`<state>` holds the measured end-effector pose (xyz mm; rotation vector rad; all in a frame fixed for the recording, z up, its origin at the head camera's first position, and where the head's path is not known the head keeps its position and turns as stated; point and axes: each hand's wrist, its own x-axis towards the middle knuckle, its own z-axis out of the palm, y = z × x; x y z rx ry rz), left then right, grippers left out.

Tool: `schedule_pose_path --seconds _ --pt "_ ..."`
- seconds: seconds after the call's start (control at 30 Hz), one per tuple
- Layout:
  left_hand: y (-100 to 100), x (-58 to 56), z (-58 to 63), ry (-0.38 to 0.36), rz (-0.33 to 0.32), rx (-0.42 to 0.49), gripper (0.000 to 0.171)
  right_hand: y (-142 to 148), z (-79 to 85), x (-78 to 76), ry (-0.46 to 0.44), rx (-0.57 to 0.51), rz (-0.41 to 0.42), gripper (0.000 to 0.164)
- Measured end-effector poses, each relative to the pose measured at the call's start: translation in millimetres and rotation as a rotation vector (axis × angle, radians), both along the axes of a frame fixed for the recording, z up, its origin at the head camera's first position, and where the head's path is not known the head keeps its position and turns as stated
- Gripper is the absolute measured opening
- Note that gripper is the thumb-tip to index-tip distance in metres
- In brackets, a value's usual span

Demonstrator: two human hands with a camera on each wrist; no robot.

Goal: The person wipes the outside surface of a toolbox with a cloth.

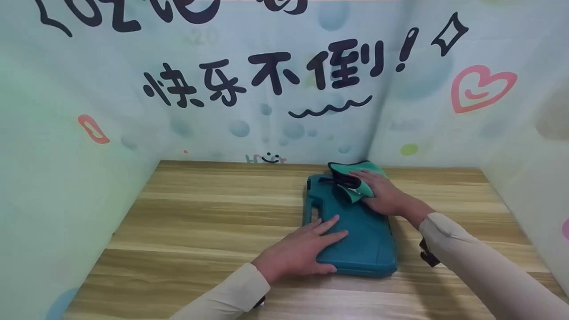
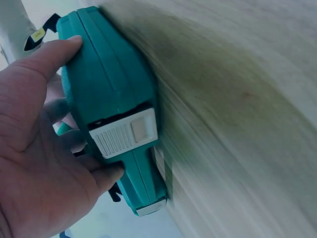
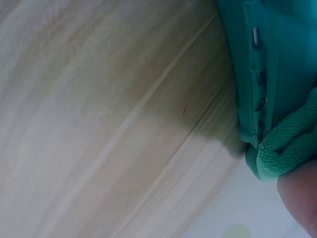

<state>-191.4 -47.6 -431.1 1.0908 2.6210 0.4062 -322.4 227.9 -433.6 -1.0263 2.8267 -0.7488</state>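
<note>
A teal plastic carrying case lies flat on the wooden table. My left hand rests on its left part with fingers spread over the lid. In the left wrist view the thumb touches the case's side, near a white latch. At the far end of the case my right hand holds a folded green cloth with dark edging against the lid. The right wrist view shows the fluffy cloth at the corner beside the hinges; most of that hand is out of frame there.
The wood-grain table extends to both sides of the case. A pale printed fabric backdrop with dark lettering stands behind the table's far edge and along its sides.
</note>
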Motion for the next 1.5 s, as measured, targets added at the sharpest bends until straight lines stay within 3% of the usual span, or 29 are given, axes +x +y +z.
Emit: schedule_pose_path --seconds 0.77,1.17,1.5 --pt "-4 0.4 -6.5 -0.006 -0.021 0.049 0.078 0 -1.0 9.0 0.014 0.023 0.04 0.063" --pt "-5 3.8 -9.3 0.054 0.025 0.042 0.088 1 -9.6 46.7 0.095 -0.019 0.123 0.067" --pt "-5 5.8 -10.7 0.052 0.078 0.043 0.102 2 -10.3 79.5 0.064 -0.027 0.149 0.073"
